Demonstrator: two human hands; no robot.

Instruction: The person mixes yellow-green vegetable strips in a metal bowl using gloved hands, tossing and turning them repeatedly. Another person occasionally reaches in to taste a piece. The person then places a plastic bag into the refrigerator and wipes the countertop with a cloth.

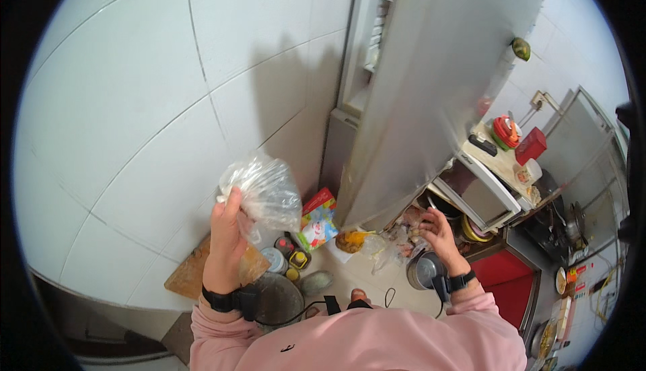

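A clear plastic bag (270,189) is held up in my left hand (227,227), pinched at its gathered neck, in front of the white tiled wall. What the bag contains cannot be made out. My right hand (438,232) holds nothing, its fingers spread and slightly curled. It hovers over the floor side of the kitchen, in front of the refrigerator door (419,93). That grey door stands ajar, and shelves inside the refrigerator (373,43) show through the gap.
Below sit a wooden board (189,270), a large round pot (277,295), bottles (299,259), a colourful packet (319,227), a green melon-like gourd (317,283) and plastic bags (393,250). A steel pot (425,269) is under my right hand. Rightward are a microwave (477,189) and a stove (547,224).
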